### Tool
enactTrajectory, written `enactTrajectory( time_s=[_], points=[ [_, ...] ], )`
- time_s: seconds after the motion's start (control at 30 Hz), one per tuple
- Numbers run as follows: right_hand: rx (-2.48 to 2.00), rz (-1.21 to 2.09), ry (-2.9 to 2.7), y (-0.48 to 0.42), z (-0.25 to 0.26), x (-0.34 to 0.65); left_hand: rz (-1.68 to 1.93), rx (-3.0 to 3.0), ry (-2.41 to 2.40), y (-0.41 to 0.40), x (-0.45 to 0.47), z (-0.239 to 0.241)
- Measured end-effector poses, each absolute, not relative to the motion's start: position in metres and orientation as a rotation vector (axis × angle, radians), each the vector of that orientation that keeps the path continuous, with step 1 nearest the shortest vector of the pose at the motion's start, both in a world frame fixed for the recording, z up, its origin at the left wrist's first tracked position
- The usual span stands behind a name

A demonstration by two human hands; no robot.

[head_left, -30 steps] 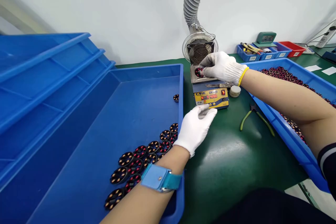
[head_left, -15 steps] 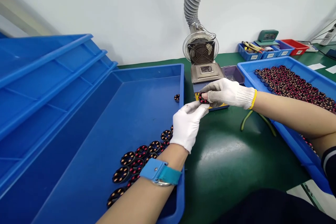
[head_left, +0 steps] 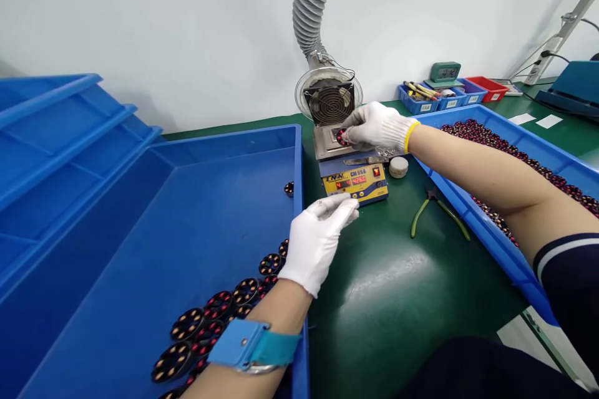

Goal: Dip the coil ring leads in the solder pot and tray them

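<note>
Having just parted from the left hand [head_left: 317,238], which is hovering, loosely curled around nothing visible, by the front edge of the pot [head_left: 354,183], the right hand [head_left: 375,125] is pinching the ring [head_left: 342,137] over the pot's top, apparently shifting work back there.

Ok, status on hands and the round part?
Right hand gripping round part at metal plate, contact unclear. Left hand near control panel, no part visible in it. Pliers aside, apart from both hands.
</note>
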State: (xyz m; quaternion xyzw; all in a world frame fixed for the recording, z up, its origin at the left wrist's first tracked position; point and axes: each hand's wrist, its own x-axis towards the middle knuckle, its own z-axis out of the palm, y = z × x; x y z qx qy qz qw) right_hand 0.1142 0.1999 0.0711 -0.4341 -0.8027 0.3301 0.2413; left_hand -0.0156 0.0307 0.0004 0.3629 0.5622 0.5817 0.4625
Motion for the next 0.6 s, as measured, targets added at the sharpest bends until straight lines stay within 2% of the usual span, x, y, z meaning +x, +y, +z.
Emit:
enactTrajectory(
  time_s=[0.23, 0.6],
  points=[
    [-1.238, 0.233, -2.27, 0.244, 0.076, 0.095, 1.372, 0.91, 1.39, 0.03, -0.015, 0.0],
    [-1.325, 0.177, -2.315, 0.256, 0.052, 0.077, 1.347, 0.945, 1.392, 0.031, -0.015, -0.002]
  ],
)
